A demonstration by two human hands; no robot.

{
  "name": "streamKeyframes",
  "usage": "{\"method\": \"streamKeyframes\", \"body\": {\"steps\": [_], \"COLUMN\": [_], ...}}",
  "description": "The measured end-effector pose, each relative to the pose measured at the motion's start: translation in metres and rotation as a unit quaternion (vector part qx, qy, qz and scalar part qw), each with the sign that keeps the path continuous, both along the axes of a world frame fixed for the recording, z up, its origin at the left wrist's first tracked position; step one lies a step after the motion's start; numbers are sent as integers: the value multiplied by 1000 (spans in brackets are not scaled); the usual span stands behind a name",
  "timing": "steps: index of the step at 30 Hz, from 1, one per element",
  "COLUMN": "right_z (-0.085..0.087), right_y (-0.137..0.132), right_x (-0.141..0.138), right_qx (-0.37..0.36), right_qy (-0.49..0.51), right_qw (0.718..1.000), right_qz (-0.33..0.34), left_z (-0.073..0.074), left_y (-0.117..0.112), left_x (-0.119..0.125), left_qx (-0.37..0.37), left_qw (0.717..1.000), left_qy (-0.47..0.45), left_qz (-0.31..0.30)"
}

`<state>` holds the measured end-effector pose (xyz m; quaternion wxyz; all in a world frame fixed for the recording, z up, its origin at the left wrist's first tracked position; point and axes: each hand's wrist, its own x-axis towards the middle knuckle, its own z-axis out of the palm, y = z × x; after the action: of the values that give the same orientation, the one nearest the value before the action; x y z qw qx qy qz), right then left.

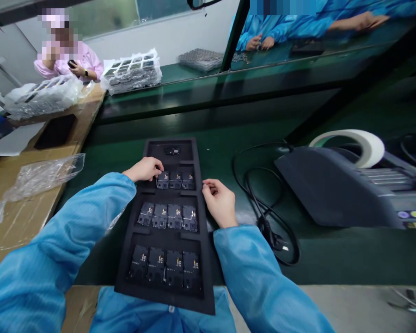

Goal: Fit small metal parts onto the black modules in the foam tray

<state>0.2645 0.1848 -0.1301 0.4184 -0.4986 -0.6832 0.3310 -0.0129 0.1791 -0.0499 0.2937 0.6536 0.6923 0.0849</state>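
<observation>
A long black foam tray [207, 259] lies in front of me, its near end over the table edge. Its compartments hold rows of flat black electronic modules [175, 216] with small gold contacts. My left hand [145, 169] reaches over the tray's left wall, its fingers closed at the upper edge of the leftmost module [162, 180] in the second compartment from the far end. A single smaller black part [172, 151] lies in the farthest compartment. Beside the tray's right wall is my right hand [221, 202], fingers curled, with nothing visible in them.
On the right stands a grey machine [326, 185] with a white tape roll [370, 143] on it. A black cable [260, 208] loops between machine and tray. Plastic film [45, 175] covers cardboard on the left. Wrapped tray stacks [133, 71] and other people are farther back.
</observation>
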Motion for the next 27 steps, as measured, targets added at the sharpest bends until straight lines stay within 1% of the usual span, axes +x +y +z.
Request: {"method": "streamKeyframes", "body": {"steps": [4,7,9,11,15,18,22,24,27], "right_z": [-1,-3,-4,-4,-5,-7,-6,-5,-5], "right_y": [-1,0,0,1,2,3,3,3,2], "right_x": [-2,-2,-2,-2,-1,0,0,-1,-3], "right_qx": [10,20,24,25,26,24,18,16,17], "right_qy": [-3,-1,2,7,16,18,17,12,3], "right_qw": [1000,1000,1000,1000,999,999,1000,1000,1000], "right_qz": [-7,-13,-15,-15,-15,-18,-20,-20,-24], "left_z": [3,7,7,3,-11,-14,-7,-6,-11], "left_y": [8,26,41,54,71,75,71,66,60], "left_x": [-4,-7,-6,-1,10,11,3,-3,-6], "left_qx": [10,53,87,109,119,125,145,146,135], "left_qw": [997,988,979,972,966,965,967,970,975], "left_qy": [70,141,181,204,213,213,196,182,165], "left_qz": [-33,-34,-27,-34,-82,-91,-77,-71,-56]}}
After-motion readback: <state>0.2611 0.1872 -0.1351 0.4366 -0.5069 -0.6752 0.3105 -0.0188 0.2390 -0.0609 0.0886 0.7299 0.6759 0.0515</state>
